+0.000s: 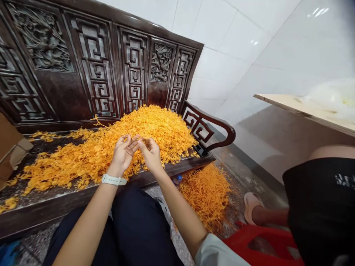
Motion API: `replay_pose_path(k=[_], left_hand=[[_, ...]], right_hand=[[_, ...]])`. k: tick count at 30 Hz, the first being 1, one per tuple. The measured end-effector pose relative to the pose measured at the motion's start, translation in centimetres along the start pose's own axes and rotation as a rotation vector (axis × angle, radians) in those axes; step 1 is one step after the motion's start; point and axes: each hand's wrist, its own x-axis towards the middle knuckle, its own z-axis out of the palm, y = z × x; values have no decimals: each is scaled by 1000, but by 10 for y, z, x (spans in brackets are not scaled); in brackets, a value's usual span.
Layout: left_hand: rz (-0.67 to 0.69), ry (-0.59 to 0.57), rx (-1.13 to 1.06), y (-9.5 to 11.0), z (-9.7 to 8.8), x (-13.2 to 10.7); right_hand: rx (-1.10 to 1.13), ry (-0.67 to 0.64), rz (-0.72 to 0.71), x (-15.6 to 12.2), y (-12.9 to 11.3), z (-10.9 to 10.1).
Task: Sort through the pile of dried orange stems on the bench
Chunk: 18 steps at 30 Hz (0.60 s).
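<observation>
A large heap of small orange pieces with thin stems (158,125), plastic-looking, covers the seat of a dark carved wooden bench (69,201). Just in front of the heap, my left hand (123,155) is closed in a pinch, palm turned up. My right hand (152,154) meets it from the right, thumb and forefinger pinched. Between the fingertips of both hands runs a thin orange stem piece (135,138), partly hidden by the fingers. A pale band (114,180) circles my left wrist.
A tangle of orange stems (206,194) lies on the floor beside the bench, near a bottle with a blue cap (178,178). At left stands a cardboard box (12,151). On the right are a wooden board (299,109), a red stool (257,244) and another person's leg (271,214).
</observation>
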Motion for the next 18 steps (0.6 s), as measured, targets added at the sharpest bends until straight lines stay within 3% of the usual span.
replay_pose_path(k=[4,9,13,18], left_hand=[[15,22,162,1,-3,2],[170,97,410,-3,-8,8],[253,199,414,-11,-11,12],[138,386,155,8,-18,23]], right_hand=[[-138,-5,-66,0,15,-2],[-341,0,10,-17,24,-13],[-375,-192,76,-44,4,-9],[-301,-537,88,-75,-39,-5]])
